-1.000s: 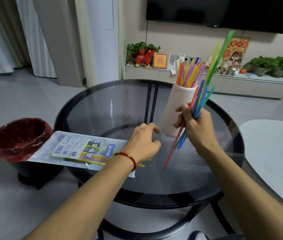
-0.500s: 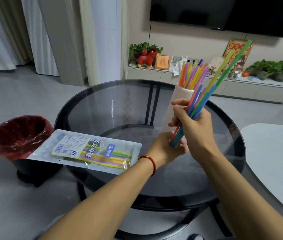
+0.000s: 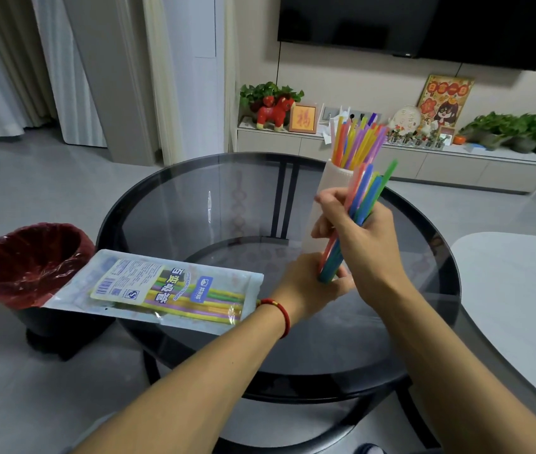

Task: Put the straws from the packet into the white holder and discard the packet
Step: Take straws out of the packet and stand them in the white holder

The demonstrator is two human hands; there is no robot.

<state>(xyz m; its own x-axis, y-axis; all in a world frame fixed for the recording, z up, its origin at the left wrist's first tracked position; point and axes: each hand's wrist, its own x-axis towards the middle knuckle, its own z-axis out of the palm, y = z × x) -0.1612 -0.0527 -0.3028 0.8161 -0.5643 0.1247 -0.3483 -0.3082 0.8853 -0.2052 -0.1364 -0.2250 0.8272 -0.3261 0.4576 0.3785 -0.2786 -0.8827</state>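
Note:
My right hand (image 3: pixel 363 237) is shut on a bundle of coloured straws (image 3: pixel 366 188), held tilted just in front of the white holder (image 3: pixel 334 176). The bundle's lower ends rest against the cupped palm of my left hand (image 3: pixel 306 286), which has a red string on its wrist. The holder stands on the glass table (image 3: pixel 227 204), partly hidden by my right hand, with several straws (image 3: pixel 356 142) sticking out of its top. The packet (image 3: pixel 135 283) lies flat at the table's left edge, overhanging it, with several straws still inside.
A black bin with a red liner (image 3: pixel 27 257) stands on the floor left of the table, under the packet's overhanging end. A white table (image 3: pixel 522 306) is at the right. A TV cabinet with plants and ornaments runs along the far wall.
My left hand left the packet and came under the bundle. The straws slid down through my right hand, so their lower ends now sit level against the left palm.

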